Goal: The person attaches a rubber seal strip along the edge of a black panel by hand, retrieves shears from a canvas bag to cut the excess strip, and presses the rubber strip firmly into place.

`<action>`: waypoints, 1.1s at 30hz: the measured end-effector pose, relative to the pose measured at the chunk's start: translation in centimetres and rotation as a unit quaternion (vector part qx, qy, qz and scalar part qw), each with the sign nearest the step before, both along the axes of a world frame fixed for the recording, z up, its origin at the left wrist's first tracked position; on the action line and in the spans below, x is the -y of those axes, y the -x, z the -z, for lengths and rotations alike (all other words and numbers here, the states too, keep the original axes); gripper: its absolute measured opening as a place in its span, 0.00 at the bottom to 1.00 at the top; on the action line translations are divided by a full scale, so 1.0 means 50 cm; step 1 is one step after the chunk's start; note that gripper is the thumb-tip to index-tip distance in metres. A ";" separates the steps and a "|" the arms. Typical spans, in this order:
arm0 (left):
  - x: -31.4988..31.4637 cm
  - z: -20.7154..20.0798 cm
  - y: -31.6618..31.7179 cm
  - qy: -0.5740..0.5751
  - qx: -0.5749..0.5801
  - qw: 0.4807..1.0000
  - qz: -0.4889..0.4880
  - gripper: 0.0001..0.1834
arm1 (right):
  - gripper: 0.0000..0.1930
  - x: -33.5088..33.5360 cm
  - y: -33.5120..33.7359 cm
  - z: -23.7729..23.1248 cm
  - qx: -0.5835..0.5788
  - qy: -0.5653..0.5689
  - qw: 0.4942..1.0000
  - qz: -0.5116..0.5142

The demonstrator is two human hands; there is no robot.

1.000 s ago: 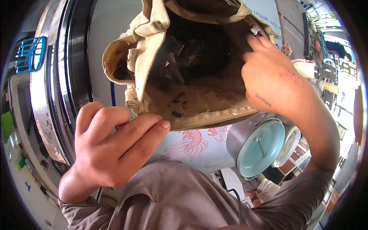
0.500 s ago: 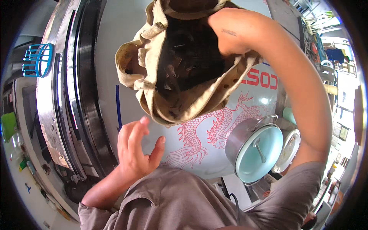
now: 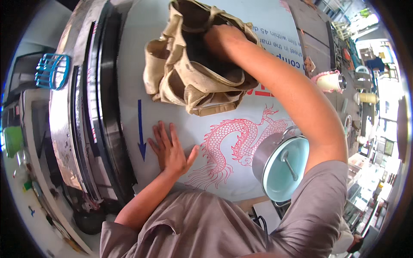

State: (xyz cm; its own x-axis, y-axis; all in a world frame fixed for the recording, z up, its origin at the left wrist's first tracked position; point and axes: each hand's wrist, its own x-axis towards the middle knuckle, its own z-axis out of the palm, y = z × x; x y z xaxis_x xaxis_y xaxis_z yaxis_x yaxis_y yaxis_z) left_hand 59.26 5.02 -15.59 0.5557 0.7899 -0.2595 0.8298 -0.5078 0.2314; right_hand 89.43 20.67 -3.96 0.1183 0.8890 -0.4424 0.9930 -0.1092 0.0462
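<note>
A beige canvas tool bag (image 3: 178, 77) with outer pockets stands at the far middle of a white sheet printed with a red dragon (image 3: 219, 133). My right hand (image 3: 223, 38) reaches down into its dark opening. The fingers are hidden inside, so whether they hold anything does not show. Nearer to me, my left hand (image 3: 172, 152) lies flat on the sheet with its fingers spread, holding nothing. It is just left of the dragon print and apart from the bag.
A metal pot (image 3: 262, 159) with a pale green basin and a spoon (image 3: 289, 165) stands near my right elbow. Dark metal bars (image 3: 109, 103) run along the left edge. A blue wire rack (image 3: 52, 71) sits at the far left, a cream jar (image 3: 329, 81) at the right.
The bag has moved farther off and now sits lower on the sheet. My left hand has come down from a raised, curled pose to lie flat. My right hand stays in the bag.
</note>
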 end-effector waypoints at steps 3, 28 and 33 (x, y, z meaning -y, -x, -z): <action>0.000 -0.003 0.003 -0.007 0.019 1.000 0.004 0.57 | 0.11 0.022 -0.036 -0.008 0.046 -0.099 0.993 -0.042; 0.209 -0.172 0.346 0.175 0.448 0.869 0.117 0.11 | 0.20 0.607 0.419 -0.266 -0.585 0.073 0.760 0.273; 0.179 -0.065 0.814 -0.116 0.490 0.841 -0.196 0.15 | 0.28 0.533 0.728 -0.224 -0.447 0.212 0.863 0.105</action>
State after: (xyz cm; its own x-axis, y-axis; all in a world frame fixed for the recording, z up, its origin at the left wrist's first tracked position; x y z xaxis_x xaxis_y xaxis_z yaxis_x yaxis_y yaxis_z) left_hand 18.57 -3.92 -12.33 0.0973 0.9283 0.3589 0.4122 -0.3659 0.8344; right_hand 53.04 -5.98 7.23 -0.3001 0.6247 -0.7209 0.6136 -0.4522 -0.6473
